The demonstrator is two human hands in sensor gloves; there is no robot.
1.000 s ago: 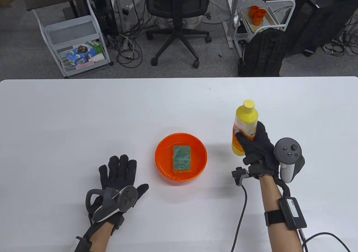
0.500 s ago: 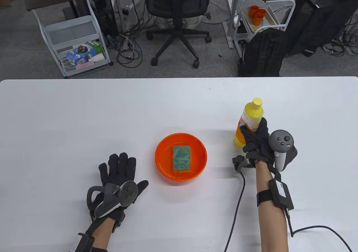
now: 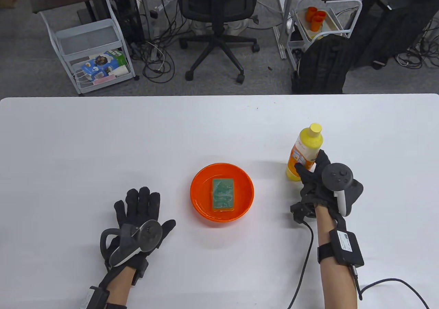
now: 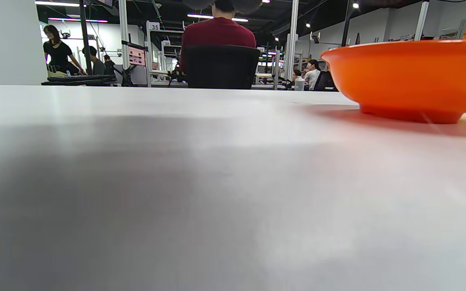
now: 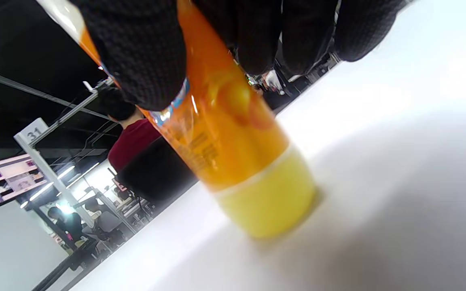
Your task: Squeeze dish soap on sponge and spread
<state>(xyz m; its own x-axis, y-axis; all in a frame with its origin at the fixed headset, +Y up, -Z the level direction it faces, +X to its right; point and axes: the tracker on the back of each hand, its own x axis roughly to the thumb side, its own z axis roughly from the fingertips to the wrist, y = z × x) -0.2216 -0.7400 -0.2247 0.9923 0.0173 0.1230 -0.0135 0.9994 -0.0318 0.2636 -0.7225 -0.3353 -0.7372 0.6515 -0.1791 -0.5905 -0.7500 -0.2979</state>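
A green sponge (image 3: 223,194) lies in an orange bowl (image 3: 202,202) at the middle of the white table. A yellow dish soap bottle (image 3: 305,149) with an orange label stands upright on the table to the bowl's right. My right hand (image 3: 313,175) grips the bottle around its lower body; in the right wrist view the fingers (image 5: 144,60) wrap the label and the bottle's base (image 5: 269,206) sits on the table. My left hand (image 3: 139,209) lies flat and spread on the table, left of the bowl, holding nothing. The bowl's side (image 4: 411,76) shows in the left wrist view.
A cable (image 3: 301,254) runs from my right wrist toward the table's front edge. Beyond the far edge stand an office chair (image 3: 216,7), a white cart (image 3: 92,55) at the left and another cart with orange cups (image 3: 317,17) at the right.
My right hand has set the lifted bottle down upright on the table, slightly further right, and still grips it. My left hand has slid a little left and toward me.
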